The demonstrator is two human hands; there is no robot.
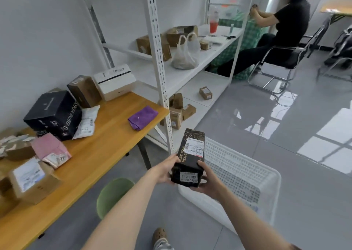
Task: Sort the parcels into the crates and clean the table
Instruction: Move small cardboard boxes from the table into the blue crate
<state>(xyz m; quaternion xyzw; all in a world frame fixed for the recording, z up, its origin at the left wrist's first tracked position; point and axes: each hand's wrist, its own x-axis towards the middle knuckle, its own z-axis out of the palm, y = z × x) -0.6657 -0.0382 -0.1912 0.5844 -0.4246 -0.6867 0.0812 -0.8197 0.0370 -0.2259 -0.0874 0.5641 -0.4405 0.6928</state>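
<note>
A tall black parcel [190, 154] with gold lettering and white labels hangs above the near corner of a white plastic crate [247, 175] on the floor. My left hand [165, 170] grips its left side and my right hand [206, 181] grips its right side and bottom. On the wooden table [106, 141] at the left lie more parcels: a large black box [54, 114], a white mailer [86, 123], a pink packet [50, 150], brown cartons [32, 181] and a purple cloth [142, 117].
A white shelf rack [162, 74] with small cartons and a plastic bag stands behind the table. A green stool [112, 194] sits by the table's edge. A person sits on a chair [276, 65] at the far right. Grey floor lies open to the right.
</note>
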